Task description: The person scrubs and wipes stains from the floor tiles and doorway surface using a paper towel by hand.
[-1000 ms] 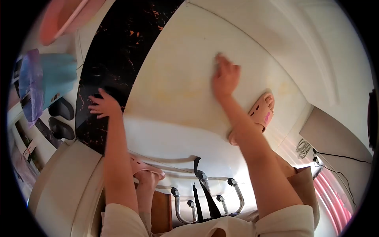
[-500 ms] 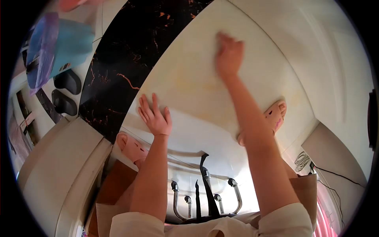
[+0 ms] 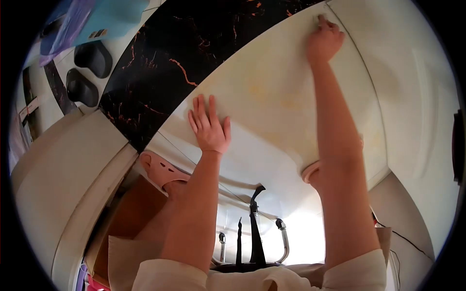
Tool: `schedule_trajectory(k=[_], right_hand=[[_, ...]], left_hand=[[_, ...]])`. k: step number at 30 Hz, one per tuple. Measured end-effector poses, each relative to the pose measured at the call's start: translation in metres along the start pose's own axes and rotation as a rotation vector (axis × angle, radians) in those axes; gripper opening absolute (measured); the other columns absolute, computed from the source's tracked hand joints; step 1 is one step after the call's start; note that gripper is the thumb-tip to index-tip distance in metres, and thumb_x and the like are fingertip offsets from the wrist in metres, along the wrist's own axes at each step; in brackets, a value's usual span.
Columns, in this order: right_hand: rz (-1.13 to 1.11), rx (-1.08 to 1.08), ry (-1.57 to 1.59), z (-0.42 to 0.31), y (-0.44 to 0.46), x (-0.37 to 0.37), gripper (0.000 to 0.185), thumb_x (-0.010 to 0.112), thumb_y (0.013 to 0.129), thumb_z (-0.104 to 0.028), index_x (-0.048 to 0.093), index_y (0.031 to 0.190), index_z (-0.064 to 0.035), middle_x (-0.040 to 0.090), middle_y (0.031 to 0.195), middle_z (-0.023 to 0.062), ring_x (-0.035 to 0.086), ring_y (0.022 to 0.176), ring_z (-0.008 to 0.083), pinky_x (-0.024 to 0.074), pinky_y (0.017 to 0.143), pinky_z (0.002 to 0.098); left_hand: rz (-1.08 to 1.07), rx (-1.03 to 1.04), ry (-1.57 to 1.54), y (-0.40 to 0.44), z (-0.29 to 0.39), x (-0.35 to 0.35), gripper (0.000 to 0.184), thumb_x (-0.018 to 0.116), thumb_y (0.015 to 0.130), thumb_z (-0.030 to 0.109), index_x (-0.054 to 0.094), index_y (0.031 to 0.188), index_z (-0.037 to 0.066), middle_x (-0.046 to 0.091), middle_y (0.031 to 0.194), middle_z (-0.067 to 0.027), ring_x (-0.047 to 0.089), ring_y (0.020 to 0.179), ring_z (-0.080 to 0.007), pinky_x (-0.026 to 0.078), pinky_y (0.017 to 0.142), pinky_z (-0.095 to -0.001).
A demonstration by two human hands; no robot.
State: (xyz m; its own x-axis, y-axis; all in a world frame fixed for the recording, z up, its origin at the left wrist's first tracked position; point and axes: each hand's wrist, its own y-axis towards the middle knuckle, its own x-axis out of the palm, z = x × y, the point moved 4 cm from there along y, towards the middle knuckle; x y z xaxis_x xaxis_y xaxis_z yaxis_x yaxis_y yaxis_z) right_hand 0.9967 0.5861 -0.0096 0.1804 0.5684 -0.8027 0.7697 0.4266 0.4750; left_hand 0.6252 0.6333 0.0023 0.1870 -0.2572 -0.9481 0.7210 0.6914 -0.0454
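Note:
My left hand (image 3: 210,127) lies palm down on the pale floor tile (image 3: 272,72), fingers stretched out, close to the dark marbled border. Farther out on the same tile, my right hand (image 3: 326,42) reaches up to the corner by the tile seam. Its fingers are bent in, with the fingertips at the floor. Whatever they may hold is too small or hidden to make out. Faint yellowish marks (image 3: 291,99) show on the tile between the hands.
Pink clogs are on my feet, the left clog (image 3: 159,167) beside my left forearm. A black marbled strip (image 3: 160,63) crosses the floor. Black slippers (image 3: 92,59) and a blue bin (image 3: 119,19) stand at upper left. Metal stool legs (image 3: 283,242) are beneath me.
My right hand has moved up and to the right across the tile, to its far corner. The view has shifted; my left hand stays flat on the floor.

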Motion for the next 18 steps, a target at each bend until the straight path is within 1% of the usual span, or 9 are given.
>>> schedule_trajectory(k=[2,5,8,10,13,14,15,16,18], right_hand=[[-0.144,-0.037,-0.105,-0.067,-0.024,0.0,0.036,0.056,0.078,0.002,0.072,0.107,-0.0123,0.068,0.107,0.007,0.057,0.093,0.0294,0.0468,0.08,0.0424],[-0.338,-0.312,0.176,-0.145,-0.125,-0.017,0.035,0.057,0.079,-0.001,0.071,0.109,-0.0117,0.066,0.111,0.006,0.057,0.097,0.0289,0.0465,0.085,0.0428],[-0.556,-0.679,0.488,-0.142,-0.173,-0.047,0.03,0.054,0.083,-0.004,0.072,0.105,-0.0113,0.067,0.116,0.0053,0.059,0.104,0.0253,0.0465,0.088,0.0433],[-0.725,-0.445,0.435,-0.081,-0.137,-0.025,0.03,0.052,0.085,-0.004,0.074,0.104,-0.013,0.069,0.115,0.0036,0.061,0.107,0.0225,0.0465,0.09,0.0433],[-0.357,-0.464,-0.023,-0.019,-0.049,-0.037,0.047,0.055,0.081,0.002,0.07,0.119,-0.0212,0.071,0.108,0.0039,0.06,0.095,0.0269,0.0465,0.087,0.0429],[-0.386,-0.257,-0.165,0.006,-0.031,-0.032,0.049,0.056,0.08,0.001,0.071,0.119,-0.0241,0.07,0.103,0.0031,0.059,0.093,0.0283,0.0461,0.088,0.0418],[-0.291,-0.103,-0.221,0.013,-0.022,-0.024,0.047,0.058,0.078,0.0,0.072,0.117,-0.023,0.068,0.101,0.0052,0.057,0.091,0.0292,0.0453,0.087,0.0421],[-0.298,-0.117,-0.223,0.003,-0.022,-0.005,0.047,0.058,0.078,0.0,0.072,0.117,-0.023,0.068,0.101,0.0052,0.057,0.091,0.0292,0.0453,0.087,0.0421],[-0.179,-0.151,-0.102,-0.035,-0.024,0.028,0.046,0.057,0.076,-0.001,0.073,0.115,-0.0188,0.067,0.103,0.0082,0.056,0.092,0.029,0.0449,0.085,0.0422]], left_hand=[[-0.018,-0.001,-0.008,0.003,-0.001,-0.003,0.07,0.054,0.092,0.032,0.029,0.152,0.005,0.024,0.157,-0.0218,0.02,0.147,-0.0384,0.014,0.117,-0.0562],[-0.038,-0.002,-0.037,0.001,-0.001,-0.004,0.072,0.055,0.09,0.028,0.028,0.151,0.001,0.024,0.157,-0.022,0.019,0.147,-0.0391,0.012,0.118,-0.0555],[-0.061,-0.051,-0.121,0.0,-0.01,-0.001,0.07,0.055,0.087,0.022,0.03,0.149,-0.001,0.023,0.157,-0.0233,0.019,0.147,-0.0398,0.011,0.119,-0.0543],[-0.055,-0.09,-0.101,-0.003,-0.013,-0.001,0.068,0.054,0.086,0.016,0.031,0.147,-0.004,0.023,0.156,-0.0252,0.021,0.146,-0.0404,0.013,0.119,-0.0538],[0.14,-0.016,-0.335,-0.019,-0.029,-0.01,0.066,0.053,0.09,0.015,0.029,0.148,-0.004,0.019,0.157,-0.0289,0.02,0.144,-0.0452,0.015,0.117,-0.058],[0.144,-0.022,-0.337,-0.034,-0.033,-0.015,0.066,0.053,0.09,0.015,0.029,0.148,-0.004,0.019,0.157,-0.0289,0.02,0.144,-0.0452,0.015,0.117,-0.058],[0.205,-0.176,-0.296,-0.054,-0.042,-0.022,0.068,0.053,0.091,0.017,0.025,0.15,-0.004,0.016,0.158,-0.0289,0.018,0.145,-0.0459,0.014,0.117,-0.0592],[0.265,-0.337,-0.257,-0.075,-0.05,-0.028,0.07,0.052,0.093,0.019,0.022,0.152,-0.003,0.013,0.158,-0.0288,0.015,0.146,-0.0467,0.013,0.116,-0.0604],[0.222,-0.417,-0.208,-0.131,-0.069,0.0,0.074,0.054,0.092,0.023,0.02,0.153,-0.002,0.012,0.159,-0.0282,0.013,0.147,-0.0464,0.012,0.117,-0.0607]])
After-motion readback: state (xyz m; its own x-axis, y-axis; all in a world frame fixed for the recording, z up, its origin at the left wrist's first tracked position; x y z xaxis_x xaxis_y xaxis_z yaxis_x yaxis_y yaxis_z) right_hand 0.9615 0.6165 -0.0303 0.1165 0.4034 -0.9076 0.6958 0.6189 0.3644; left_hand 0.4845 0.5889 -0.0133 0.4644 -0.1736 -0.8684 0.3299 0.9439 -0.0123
